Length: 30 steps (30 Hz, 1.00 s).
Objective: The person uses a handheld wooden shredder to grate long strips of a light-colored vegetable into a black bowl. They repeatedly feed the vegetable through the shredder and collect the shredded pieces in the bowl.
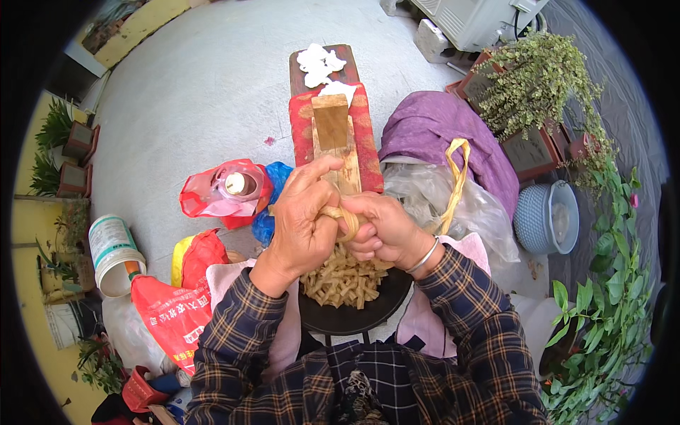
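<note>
My left hand and my right hand meet in front of my body, both gripping a pale yellow, flat fibrous strip that loops between the fingers. A similar twisted strip arches up beyond my right wrist. Below my hands, a heap of short tan strip pieces lies on a round black surface. Just past my fingers, a wooden block stands upright on a wooden board, which rests on a red patterned cloth over a bench.
White crumpled tissue lies on the bench's far end. Left are a red plastic bag, a blue bag and a tipped white bucket. Right are a purple cloth, clear plastic, a blue pot and plants.
</note>
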### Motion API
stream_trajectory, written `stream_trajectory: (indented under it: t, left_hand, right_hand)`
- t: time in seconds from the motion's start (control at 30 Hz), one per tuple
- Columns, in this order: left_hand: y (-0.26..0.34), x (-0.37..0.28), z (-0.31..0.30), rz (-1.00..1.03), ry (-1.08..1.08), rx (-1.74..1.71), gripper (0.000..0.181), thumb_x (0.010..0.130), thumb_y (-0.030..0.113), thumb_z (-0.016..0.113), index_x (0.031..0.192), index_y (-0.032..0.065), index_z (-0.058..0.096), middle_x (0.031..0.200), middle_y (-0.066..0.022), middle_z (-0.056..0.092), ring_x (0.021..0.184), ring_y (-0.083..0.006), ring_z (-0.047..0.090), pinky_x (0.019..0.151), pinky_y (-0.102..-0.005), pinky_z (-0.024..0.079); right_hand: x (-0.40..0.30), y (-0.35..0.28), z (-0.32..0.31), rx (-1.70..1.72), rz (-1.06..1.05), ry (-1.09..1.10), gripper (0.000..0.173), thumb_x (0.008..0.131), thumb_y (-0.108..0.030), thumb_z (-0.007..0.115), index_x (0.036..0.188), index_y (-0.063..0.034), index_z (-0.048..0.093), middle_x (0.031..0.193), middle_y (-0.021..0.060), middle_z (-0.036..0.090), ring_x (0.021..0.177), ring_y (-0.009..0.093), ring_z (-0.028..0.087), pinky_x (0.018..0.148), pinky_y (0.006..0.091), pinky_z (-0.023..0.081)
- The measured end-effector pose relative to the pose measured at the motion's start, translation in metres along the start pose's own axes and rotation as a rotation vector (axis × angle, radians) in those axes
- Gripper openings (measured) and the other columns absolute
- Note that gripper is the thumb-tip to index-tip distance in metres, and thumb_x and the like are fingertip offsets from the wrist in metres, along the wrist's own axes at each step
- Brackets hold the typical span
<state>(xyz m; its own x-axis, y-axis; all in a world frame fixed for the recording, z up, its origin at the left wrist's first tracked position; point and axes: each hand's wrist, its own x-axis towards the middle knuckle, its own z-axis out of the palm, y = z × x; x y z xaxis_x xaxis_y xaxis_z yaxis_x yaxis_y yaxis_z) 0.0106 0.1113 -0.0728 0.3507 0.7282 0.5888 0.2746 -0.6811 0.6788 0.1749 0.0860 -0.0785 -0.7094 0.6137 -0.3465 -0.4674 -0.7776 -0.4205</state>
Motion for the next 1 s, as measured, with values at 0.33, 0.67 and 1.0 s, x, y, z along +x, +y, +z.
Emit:
stream_trajectory:
  t: [0.33,0.67,1.0]
  left_hand:
    - [-0.001,-0.010,0.000,-0.465,0.006,-0.237,0.006,0.076,-0.005,0.047,0.074,0.0011,0.049,0.062,-0.0072,0.051,0.055,-0.0111,0.049,0.049,-0.0280,0.040]
    - [0.001,-0.002,-0.008,-0.504,-0.090,0.050,0.011,0.073,0.000,0.062,0.069,0.0008,0.052,0.057,-0.0032,0.052,0.052,-0.0068,0.047,0.047,-0.0245,0.038]
    - [-0.003,0.000,-0.022,-0.717,-0.402,-0.613,0.035,0.089,0.022,0.058,0.061,0.0020,0.054,0.049,0.0025,0.046,0.040,-0.0074,0.043,0.038,-0.0223,0.031]
  right_hand:
    - [0.001,0.004,0.013,-0.673,-0.509,0.305,0.007,0.086,-0.009,0.060,0.088,-0.0033,0.057,0.062,-0.0036,0.051,0.047,0.001,0.040,0.040,0.0183,0.027]
    - [0.003,0.002,-0.023,-0.003,-0.326,-0.121,0.020,0.089,-0.014,0.058,0.106,-0.0031,0.057,0.058,-0.0078,0.036,0.046,0.002,0.030,0.041,0.0189,0.027]
    - [0.000,0.002,-0.015,-0.327,-0.441,0.081,0.015,0.089,-0.015,0.059,0.098,-0.0025,0.058,0.060,-0.0075,0.042,0.048,0.001,0.035,0.041,0.0187,0.027]
